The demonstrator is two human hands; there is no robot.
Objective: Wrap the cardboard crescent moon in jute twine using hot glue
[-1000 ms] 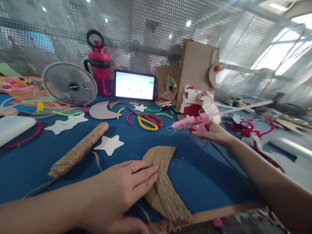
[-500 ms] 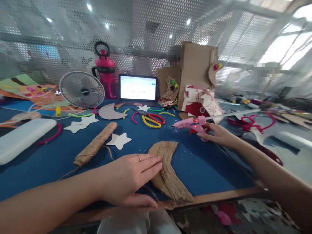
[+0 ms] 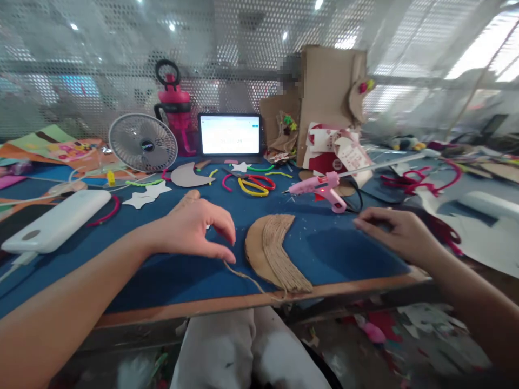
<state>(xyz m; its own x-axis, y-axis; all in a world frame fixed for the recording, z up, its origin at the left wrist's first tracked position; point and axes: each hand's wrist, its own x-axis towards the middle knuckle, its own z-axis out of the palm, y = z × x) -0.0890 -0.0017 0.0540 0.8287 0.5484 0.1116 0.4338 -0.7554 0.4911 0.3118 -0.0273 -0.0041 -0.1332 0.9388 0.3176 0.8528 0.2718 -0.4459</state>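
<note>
A cardboard crescent [image 3: 255,246] lies flat near the table's front edge, with rows of twine [image 3: 281,254] covering its inner curve. Just left of it is my left hand [image 3: 203,229], fingers arched and apart from the thumb, holding nothing. A loose twine strand [image 3: 246,276] runs from below the thumb toward the crescent. Behind that hand the twine roll [image 3: 187,198] is mostly hidden. My right hand [image 3: 395,229] hovers at the right, thumb and forefinger tips together, with nothing visible in them. Beyond it the pink glue gun [image 3: 316,185] rests on the table, its red light on.
Scissors [image 3: 255,186], white stars [image 3: 148,194], a grey crescent [image 3: 190,175] and pipe cleaners lie farther back. A fan [image 3: 142,143], pink bottle [image 3: 176,116], tablet [image 3: 230,135] and cardboard pieces [image 3: 330,102] stand behind. A white power bank [image 3: 59,221] lies left.
My right hand has let go of the glue gun and drawn back to the right. My left hand has lifted off the crescent and moved left toward the twine roll. The view has shifted slightly.
</note>
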